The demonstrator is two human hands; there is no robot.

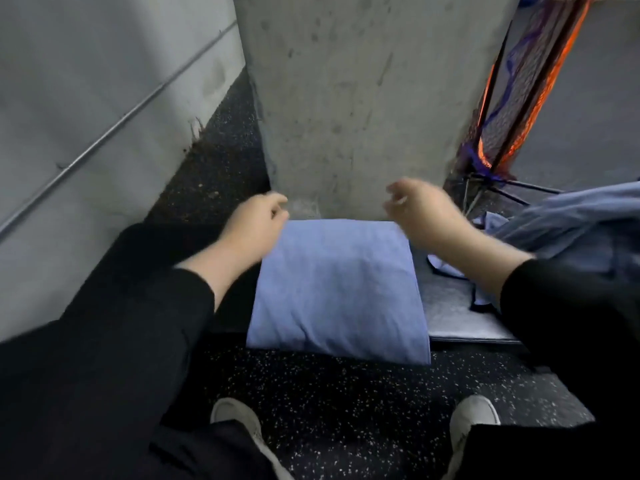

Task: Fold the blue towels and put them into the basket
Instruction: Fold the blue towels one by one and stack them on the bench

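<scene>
Folded blue towel (pixel 337 289) lies flat between the two hands, its far edge against the base of a concrete pillar (pixel 367 98), its near edge hanging a little over the front of a low grey platform (pixel 460 317). Left hand (pixel 256 226) hovers over the towel's far left corner, fingers curled loosely inward, holding nothing; whether it touches the cloth cannot be told. Right hand (pixel 426 209) is raised above the far right corner, blurred, fingers bent and partly spread, nothing in them. Both forearms wear black sleeves. To the right of the right hand, a heap of unfolded blue towels (pixel 568 216) sits on the same platform. Beyond that hand, a mesh basket (pixel 512 98) with orange trim stands beside the pillar. Speckled black floor (pixel 346 403) below the hands; two light shoes at bottom edge.
</scene>
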